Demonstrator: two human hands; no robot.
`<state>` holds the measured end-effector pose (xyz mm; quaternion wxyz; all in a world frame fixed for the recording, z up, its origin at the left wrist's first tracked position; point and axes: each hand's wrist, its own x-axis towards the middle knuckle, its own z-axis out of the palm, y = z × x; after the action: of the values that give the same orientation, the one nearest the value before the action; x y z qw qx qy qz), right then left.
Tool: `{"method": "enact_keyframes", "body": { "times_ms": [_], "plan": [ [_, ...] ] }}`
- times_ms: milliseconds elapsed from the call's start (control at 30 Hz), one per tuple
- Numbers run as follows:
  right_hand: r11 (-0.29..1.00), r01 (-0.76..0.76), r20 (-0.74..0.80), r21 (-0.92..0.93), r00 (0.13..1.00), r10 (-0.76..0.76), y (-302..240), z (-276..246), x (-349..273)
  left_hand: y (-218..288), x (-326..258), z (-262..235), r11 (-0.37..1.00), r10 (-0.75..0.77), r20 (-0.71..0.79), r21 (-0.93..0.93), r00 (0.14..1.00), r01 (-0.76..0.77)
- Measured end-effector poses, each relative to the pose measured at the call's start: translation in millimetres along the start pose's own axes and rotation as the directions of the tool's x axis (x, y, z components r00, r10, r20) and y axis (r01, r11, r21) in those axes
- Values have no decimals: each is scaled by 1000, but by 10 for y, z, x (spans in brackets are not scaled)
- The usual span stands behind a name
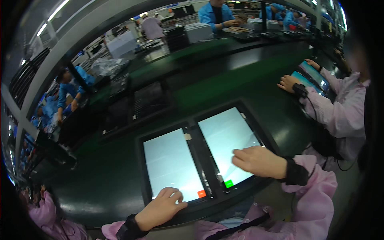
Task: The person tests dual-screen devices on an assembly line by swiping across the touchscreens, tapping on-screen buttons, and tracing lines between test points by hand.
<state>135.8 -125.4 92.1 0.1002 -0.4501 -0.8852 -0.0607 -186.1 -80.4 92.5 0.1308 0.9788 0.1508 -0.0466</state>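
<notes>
Two tablet-like display panels lie side by side in a black tray (205,163) in front of me, both lit nearly white. The left panel (170,162) shows a red square at its lower right corner; the right panel (220,136) has a green square at its lower left. My left hand (161,209) is at the near edge of the left panel, its fingers apart and empty. Over the lower half of the right panel is my right hand (260,161), fingers loosely bent with nothing visible in them. I cannot tell whether its fingertips touch the glass.
Dark trays (150,100) sit farther back on the green work surface (192,88). At right, a co-worker in a pink sleeve (332,114) holds a lit panel (314,78). Another pink sleeve (44,210) shows at lower left. Metal frame bars (52,70) arch overhead.
</notes>
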Motion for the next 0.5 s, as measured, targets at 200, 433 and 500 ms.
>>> {"method": "enact_keyframes", "body": {
  "times_ms": [200, 433, 500],
  "plan": [
    [990, 122, -335, 65, 938, -94, -143, 206, 244, 39, -13, -12, 999, -48, 3, 26, 999, 48],
    [952, 270, -345, 145, 916, -207, 100, 181, 398, 51, 23, -14, 997, -73, -90, 4, 993, 74],
    [957, 264, -193, 124, 952, -237, 218, 103, 389, 75, 34, -12, 995, -90, -68, 34, 994, 92]
  ]
}}
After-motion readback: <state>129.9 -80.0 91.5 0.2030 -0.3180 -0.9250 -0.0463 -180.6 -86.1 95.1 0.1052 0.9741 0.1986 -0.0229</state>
